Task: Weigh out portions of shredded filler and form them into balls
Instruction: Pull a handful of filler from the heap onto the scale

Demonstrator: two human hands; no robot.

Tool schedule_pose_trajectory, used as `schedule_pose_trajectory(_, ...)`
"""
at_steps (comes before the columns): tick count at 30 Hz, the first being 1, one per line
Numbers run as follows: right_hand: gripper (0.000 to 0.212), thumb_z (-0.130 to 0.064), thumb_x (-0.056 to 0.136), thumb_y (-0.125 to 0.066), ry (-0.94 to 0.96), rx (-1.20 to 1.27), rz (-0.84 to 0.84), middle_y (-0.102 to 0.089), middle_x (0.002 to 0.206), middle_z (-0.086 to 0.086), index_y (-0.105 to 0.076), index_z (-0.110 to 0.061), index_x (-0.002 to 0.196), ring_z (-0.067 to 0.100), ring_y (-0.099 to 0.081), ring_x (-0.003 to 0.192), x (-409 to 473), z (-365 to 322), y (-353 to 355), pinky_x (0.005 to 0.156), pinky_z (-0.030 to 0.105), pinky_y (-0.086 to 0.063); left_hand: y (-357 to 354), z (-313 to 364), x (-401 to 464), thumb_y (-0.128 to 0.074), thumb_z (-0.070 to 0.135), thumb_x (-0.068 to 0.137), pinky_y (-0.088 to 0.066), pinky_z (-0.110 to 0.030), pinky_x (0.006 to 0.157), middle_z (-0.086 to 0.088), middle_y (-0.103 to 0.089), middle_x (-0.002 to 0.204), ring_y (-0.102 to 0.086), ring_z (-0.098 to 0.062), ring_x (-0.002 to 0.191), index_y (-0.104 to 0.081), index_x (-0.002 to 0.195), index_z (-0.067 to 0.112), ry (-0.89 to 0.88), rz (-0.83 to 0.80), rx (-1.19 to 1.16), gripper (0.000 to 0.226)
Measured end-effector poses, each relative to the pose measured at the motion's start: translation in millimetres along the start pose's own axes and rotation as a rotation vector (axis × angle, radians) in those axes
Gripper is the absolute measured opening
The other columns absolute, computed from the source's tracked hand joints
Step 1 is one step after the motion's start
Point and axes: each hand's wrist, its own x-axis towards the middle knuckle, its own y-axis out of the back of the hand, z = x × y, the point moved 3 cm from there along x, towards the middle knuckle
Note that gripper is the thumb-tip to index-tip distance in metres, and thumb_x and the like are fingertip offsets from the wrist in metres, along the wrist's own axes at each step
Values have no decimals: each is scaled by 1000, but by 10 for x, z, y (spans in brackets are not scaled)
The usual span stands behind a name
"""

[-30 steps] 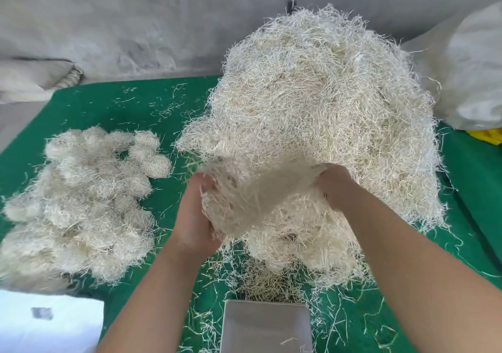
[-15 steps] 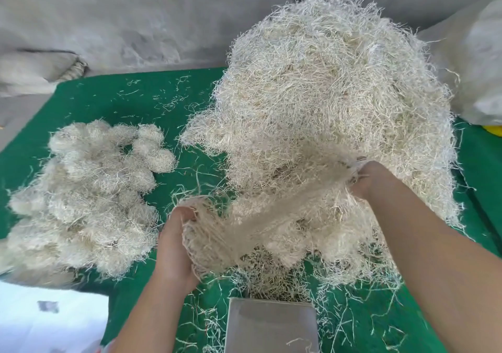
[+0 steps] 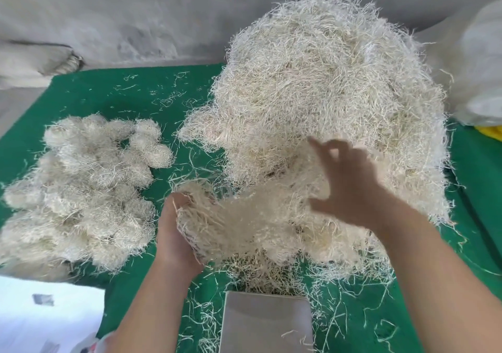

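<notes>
Pale, wiry shredded filler tuft [image 3: 239,222] held in left hand [image 3: 173,238], grip curled round it; long axis runs lower-left to upper-right against big heap [image 3: 326,103]. Right hand [image 3: 350,189] blurred, fingers spread, holding nothing. Fuzzy balls [image 3: 81,184] left on green tabletop [image 3: 135,94].
</notes>
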Motion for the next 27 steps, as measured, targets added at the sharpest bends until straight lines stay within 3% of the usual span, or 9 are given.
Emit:
schedule_pose_trajectory(3, 130, -28, 74, -82, 226, 166, -184, -8, 171, -2, 13, -46, 162, 27, -26, 144, -236, -590, -428, 114, 51, -33, -172, 79, -15, -80, 45, 53, -58, -44, 74, -8, -59, 85, -64, -27, 80, -61, 87, 19, -141, -143, -38, 47)
schedule_pose_trajectory(5, 85, -10, 94, -68, 83, 351, -325, -38, 161, 15, -23, -29, 164, 35, -51, 135, -155, -674, -655, 110, 53, -49, -267, 112, -27, -83, 42, 50, -55, -41, 75, -5, -58, 81, -61, -26, 79, -62, 83, 19, -200, -276, -70, 45)
schedule_pose_trajectory(7, 37, -7, 103, -55, -134, 535, -385, -67, 128, 16, -61, -13, 139, 25, -71, 108, -26, -595, -675, 86, 38, -60, -301, 137, -59, -84, 39, 53, -53, -41, 77, -7, -60, 83, -61, -26, 82, -64, 88, 15, -208, -369, -91, 47)
schedule_pose_trajectory(9, 33, 3, 102, -52, -288, 753, -252, -73, 94, 7, -73, -20, 114, 4, -67, 63, 63, -394, -686, 55, 19, -53, -267, 114, -101, -81, 39, 59, -49, -43, 82, -12, -59, 90, -58, -28, 91, -56, 97, 5, -148, -328, -1, 57)
schedule_pose_trajectory(13, 41, 5, 102, -51, -615, 1218, -236, -73, 83, 3, -73, -27, 113, 10, -70, 62, 173, -106, -639, 60, 29, -59, -174, -60, -140, -62, 50, 69, -57, -52, 89, -6, -76, 104, -69, -38, 102, -74, 95, 24, -8, -29, 805, 39)
schedule_pose_trajectory(16, 41, 7, 103, -47, -718, 1411, -152, -70, 94, 10, -63, -9, 136, 12, -70, 68, 372, 30, -597, 63, 25, -58, -151, -243, -190, -66, 68, 72, -61, -43, 88, 9, -75, 106, -72, -16, 98, -66, 113, 41, 206, -279, 1146, 49)
schedule_pose_trajectory(19, 44, 6, 106, -35, -859, 1726, 98, -62, 93, 8, -41, 6, 150, 9, -65, 67, 548, 295, -513, 58, 18, -55, 57, -486, -217, -73, 73, 74, -58, -43, 99, 8, -69, 127, -70, -15, 110, -42, 144, 45, 399, -420, 1281, 81)
schedule_pose_trajectory(23, 52, 12, 101, -39, -753, 1550, 171, -59, 124, 14, -43, -2, 151, 13, -63, 76, 576, 417, -451, 61, 20, -58, 353, -572, -107, -69, 61, 80, -62, -32, 84, 8, -68, 119, -72, -12, 96, -35, 150, 45, 304, -183, 1269, 80)
schedule_pose_trajectory(27, 50, 4, 97, -43, -756, 1056, 174, -71, 103, 5, -65, -19, 135, 15, -54, 71, 581, 589, -453, 59, 36, -56, 673, -482, -102, -63, 54, 92, -55, -30, 82, 22, -70, 118, -71, -9, 93, -44, 136, 62, 245, 30, 1240, 48)
